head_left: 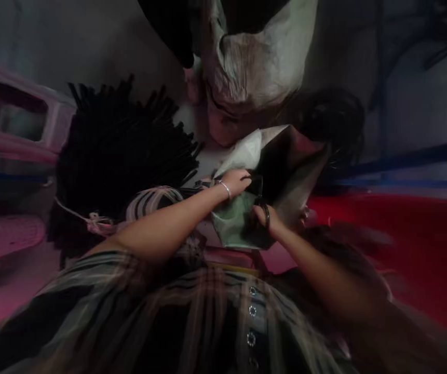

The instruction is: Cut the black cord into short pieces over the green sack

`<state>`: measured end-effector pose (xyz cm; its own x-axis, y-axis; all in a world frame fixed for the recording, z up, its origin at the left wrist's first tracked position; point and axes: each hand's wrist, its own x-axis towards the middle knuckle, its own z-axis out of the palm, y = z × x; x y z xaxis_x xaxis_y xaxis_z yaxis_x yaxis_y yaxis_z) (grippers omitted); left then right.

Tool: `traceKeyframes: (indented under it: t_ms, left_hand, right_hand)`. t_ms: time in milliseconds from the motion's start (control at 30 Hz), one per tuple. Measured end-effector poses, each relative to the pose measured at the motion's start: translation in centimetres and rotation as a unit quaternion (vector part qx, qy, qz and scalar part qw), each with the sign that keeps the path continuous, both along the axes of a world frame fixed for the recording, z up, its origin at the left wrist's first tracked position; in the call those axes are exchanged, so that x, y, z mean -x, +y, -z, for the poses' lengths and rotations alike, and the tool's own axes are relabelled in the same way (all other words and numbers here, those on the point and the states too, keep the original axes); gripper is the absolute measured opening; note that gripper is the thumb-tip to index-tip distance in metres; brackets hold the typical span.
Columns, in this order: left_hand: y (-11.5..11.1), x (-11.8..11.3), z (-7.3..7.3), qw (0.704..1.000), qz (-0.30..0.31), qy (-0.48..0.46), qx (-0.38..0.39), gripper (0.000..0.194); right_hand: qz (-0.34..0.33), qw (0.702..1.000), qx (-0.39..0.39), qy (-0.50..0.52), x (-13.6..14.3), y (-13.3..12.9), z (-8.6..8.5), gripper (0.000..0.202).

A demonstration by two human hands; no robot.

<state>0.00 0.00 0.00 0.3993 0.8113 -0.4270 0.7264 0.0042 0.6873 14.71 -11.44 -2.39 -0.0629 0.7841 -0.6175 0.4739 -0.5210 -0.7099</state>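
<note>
The shirt [207,317] you wear is striped in black, grey and pinkish tan, crossing like plaid. Your upright sack [242,221] is pale green in front and whitish at the fold. The crate [57,117] looks pink, the bundled rods [122,140] black, and the surface at right [414,249] strong red.

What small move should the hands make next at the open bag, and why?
Perhaps tilt the open bag slightly toward the striped garment: the left hand and right hand are both at its near side, and its inside looks too dark to see into.
</note>
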Motion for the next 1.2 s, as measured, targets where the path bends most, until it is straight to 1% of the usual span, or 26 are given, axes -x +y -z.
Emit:
traceKeyframes:
  t_ms: [100, 200, 300, 433, 600, 767, 833, 933, 1033, 1100, 1200]
  left_hand:
    - [-0.4, -0.2, 0.2, 0.999, 0.035, -0.030, 0.022, 0.029]
    - [-0.6, -0.3, 0.3, 0.997, 0.049, -0.050, 0.036, 0.027]
    - [-0.6, -0.3, 0.3, 0.996, 0.049, -0.056, 0.042, 0.025]
    - [-0.6, -0.3, 0.3, 0.996, 0.053, -0.048, 0.044, 0.025]
    - [-0.7, -0.4, 0.3, 0.997, 0.055, -0.038, 0.041, 0.025]
    - [-0.8, -0.3, 0.3, 0.998, 0.045, -0.031, 0.023, 0.025]
    - [-0.7, -0.2, 0.2, 0.998, 0.047, -0.023, 0.019, 0.026]
    - [-0.7, -0.2, 0.2, 0.997, 0.070, -0.011, 0.007, 0.026]
    - [-0.8, -0.2, 0.2, 0.994, 0.110, 0.006, -0.002, 0.028]
    - [-0.9, -0.2, 0.2, 0.991, 0.131, 0.017, -0.004, 0.029]
    - [-0.9, -0.1, 0.3, 0.989, 0.144, 0.028, -0.012, 0.030]
  right_hand:
    - [-0.001, 1.000, -0.004, 0.019, -0.2, -0.3, 0.4, 0.025]
    - [0.001, 1.000, 0.015, 0.010, 0.0, -0.2, 0.1, 0.022]
    - [0.004, 0.999, 0.037, -0.014, 0.2, 0.2, -0.8, 0.020]
    - [-0.009, 0.998, 0.048, -0.041, 0.3, 0.6, -1.9, 0.023]
    - [-0.029, 0.996, 0.050, -0.065, 0.3, 0.5, -2.0, 0.027]
    - [-0.004, 0.994, 0.076, -0.080, 0.6, 0.4, -2.0, 0.026]
    - [-0.011, 0.993, 0.082, -0.084, 0.6, 0.4, -1.9, 0.026]
    - [-0.038, 0.993, 0.051, -0.099, 0.5, 0.2, -1.4, 0.026]
    - [-0.069, 0.991, 0.005, -0.118, 0.3, -0.2, -0.8, 0.025]
    - [-0.078, 0.989, -0.001, -0.127, 0.2, -0.5, -0.7, 0.025]
    - [-0.071, 0.990, 0.006, -0.118, 0.2, -0.5, -0.9, 0.027]
